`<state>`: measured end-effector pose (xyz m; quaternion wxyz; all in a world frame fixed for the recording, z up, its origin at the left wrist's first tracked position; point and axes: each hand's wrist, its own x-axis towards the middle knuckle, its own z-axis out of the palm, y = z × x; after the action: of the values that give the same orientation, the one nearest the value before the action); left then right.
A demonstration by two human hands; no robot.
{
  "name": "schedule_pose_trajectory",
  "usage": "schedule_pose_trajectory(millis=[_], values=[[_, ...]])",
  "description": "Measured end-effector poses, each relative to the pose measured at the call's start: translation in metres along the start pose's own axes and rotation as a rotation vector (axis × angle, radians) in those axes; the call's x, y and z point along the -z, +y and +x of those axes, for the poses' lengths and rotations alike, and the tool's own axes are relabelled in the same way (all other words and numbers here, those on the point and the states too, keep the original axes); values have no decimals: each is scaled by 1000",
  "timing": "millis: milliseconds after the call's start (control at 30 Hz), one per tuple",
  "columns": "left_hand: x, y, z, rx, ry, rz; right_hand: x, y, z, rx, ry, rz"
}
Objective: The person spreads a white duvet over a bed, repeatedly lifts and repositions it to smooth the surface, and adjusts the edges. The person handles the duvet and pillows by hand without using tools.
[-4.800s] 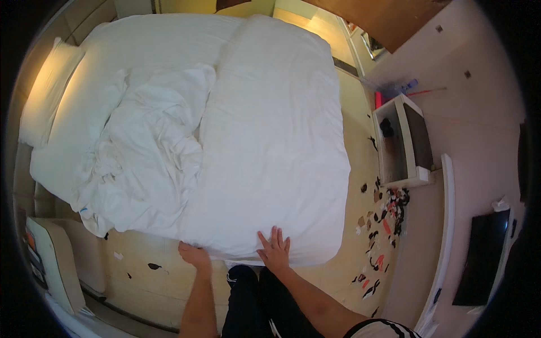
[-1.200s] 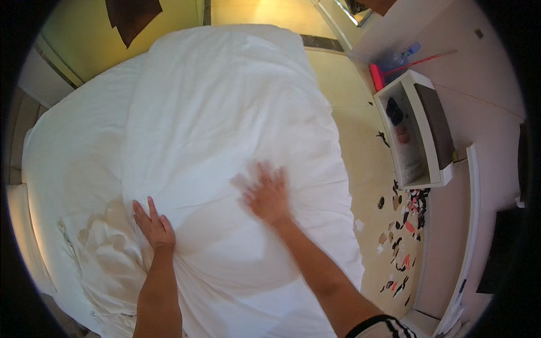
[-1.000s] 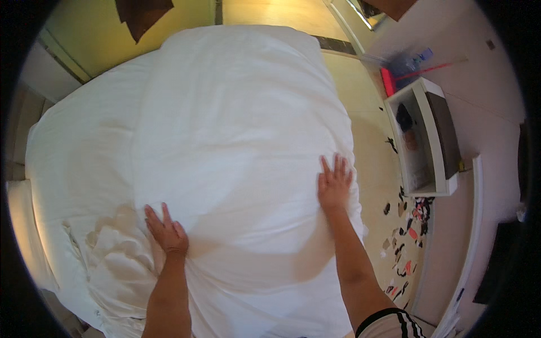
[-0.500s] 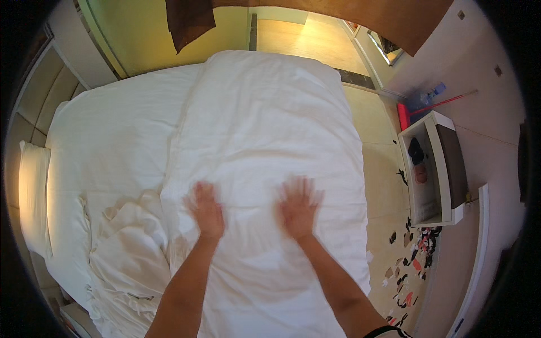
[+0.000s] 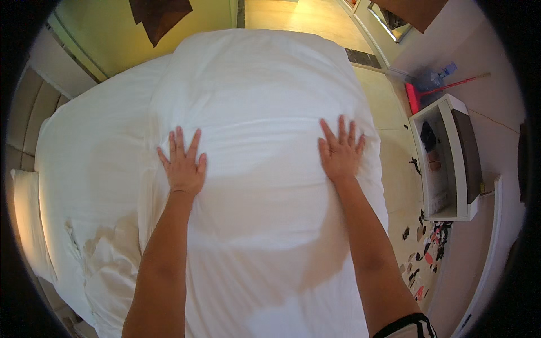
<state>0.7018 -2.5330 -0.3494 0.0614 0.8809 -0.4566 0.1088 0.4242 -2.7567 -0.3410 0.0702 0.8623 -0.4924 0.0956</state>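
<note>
A thick white duvet lies folded along the right half of a bed. My left hand presses flat on its left edge, fingers spread. Near the duvet's right edge my right hand also lies flat with fingers apart. Neither hand holds anything. Left of the duvet the white bed sheet is bare, with a crumpled white sheet bunched at the lower left. A white pillow lies at the far left edge of the bed.
A white open cabinet with a dark top stands on the floor to the right of the bed. A red broom leans behind it. Small dark and coloured scraps litter the yellow floor beside the bed.
My hands have slid apart across the duvet, the left one toward its left edge and the right one toward its right edge. The view has shifted down the bed.
</note>
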Motion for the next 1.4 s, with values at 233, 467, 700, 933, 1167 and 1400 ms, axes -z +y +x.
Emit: schedule_pose_trajectory(millis=[233, 467, 700, 933, 1167, 1400], values=[[-17, -12, 28, 145, 113, 50, -28, 27, 19, -112, 100, 77], [-14, -15, 29, 182, 112, -19, 17, 33, 28, -530, -231, 73], [-17, -18, 29, 140, 117, 13, 19, -162, 11, 695, 12, 455], [-32, -23, 25, 92, 136, 19, -41, -60, 128, 179, 65, 11], [-19, -18, 31, 120, 123, 25, 5, 39, 60, -63, -169, 68], [-19, -19, 27, 133, 122, -9, 97, -31, -220, 126, -206, 262]])
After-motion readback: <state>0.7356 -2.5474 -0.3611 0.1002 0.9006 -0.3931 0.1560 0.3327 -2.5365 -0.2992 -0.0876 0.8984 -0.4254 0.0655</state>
